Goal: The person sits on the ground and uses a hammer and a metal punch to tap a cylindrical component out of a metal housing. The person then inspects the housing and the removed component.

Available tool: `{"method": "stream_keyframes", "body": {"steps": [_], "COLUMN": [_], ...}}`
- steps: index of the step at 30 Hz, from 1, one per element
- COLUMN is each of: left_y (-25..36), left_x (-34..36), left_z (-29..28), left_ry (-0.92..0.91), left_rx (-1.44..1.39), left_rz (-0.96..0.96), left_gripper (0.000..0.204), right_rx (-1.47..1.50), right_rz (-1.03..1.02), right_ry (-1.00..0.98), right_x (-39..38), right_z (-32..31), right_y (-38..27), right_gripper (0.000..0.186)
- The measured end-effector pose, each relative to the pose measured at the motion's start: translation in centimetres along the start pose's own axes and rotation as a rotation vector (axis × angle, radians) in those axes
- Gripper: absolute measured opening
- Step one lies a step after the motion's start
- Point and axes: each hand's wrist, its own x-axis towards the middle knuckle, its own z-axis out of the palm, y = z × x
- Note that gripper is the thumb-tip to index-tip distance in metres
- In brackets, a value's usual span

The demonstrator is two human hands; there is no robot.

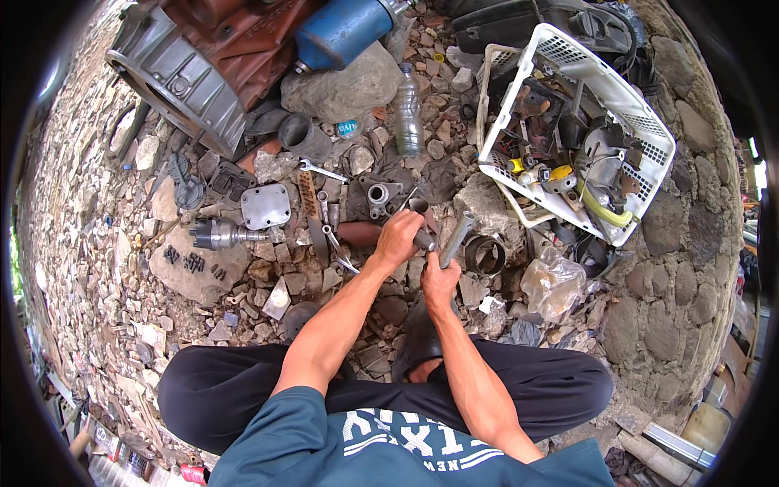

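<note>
My left hand is closed round a dark, short cylindrical piece whose round end shows beside the fingers; the rest is hidden. A thin shiny strip rises past its knuckles, and I cannot tell whether it is held. Close by on the right, my right hand wraps round a grey metal bar, which slants up and away to the right. Just beyond my left hand lie a reddish-brown tube and a dark metal casting with a round bore. A wide dark ring rests right of the bar.
Several wrenches lie left of the casting, near a square metal cover and a geared shaft part. A white crate of parts stands at right. Behind are a plastic bottle, a boulder and a large housing.
</note>
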Motion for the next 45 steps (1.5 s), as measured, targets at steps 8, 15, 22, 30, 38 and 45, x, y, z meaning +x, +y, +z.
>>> {"method": "stream_keyframes", "body": {"steps": [8,15,22,30,38,45], "left_y": [0.0,0.0,-0.5,-1.0,-1.3,-1.4], "left_x": [0.1,0.3,0.6,0.7,0.4,0.1], "left_z": [-0.4,-0.4,-0.3,-0.6,-0.7,-0.9], "left_ry": [0.013,0.054,0.086,0.117,0.077,0.029], "left_rx": [-0.009,-0.026,-0.033,-0.065,-0.043,-0.044], "left_rz": [-0.064,-0.093,-0.113,-0.139,-0.102,-0.082], "left_gripper": [0.026,0.024,0.023,0.023,0.022,0.025], "right_rx": [-0.032,-0.066,-0.09,-0.205,-0.234,-0.373], "right_rz": [-0.042,-0.159,-0.122,-0.018,-0.025,0.011], "right_ry": [-0.008,-0.015,-0.038,-0.078,-0.105,-0.113], "right_x": [-0.7,-1.5,-2.2,-2.9,-3.0,-2.6], "right_z": [0.2,0.1,0.5,0.6,0.1,-0.5], "right_y": [-1.6,-2.9,-3.6,-3.2,-3.9,-2.6], "right_gripper": [0.032,0.03,0.034,0.031,0.032,0.034]}}
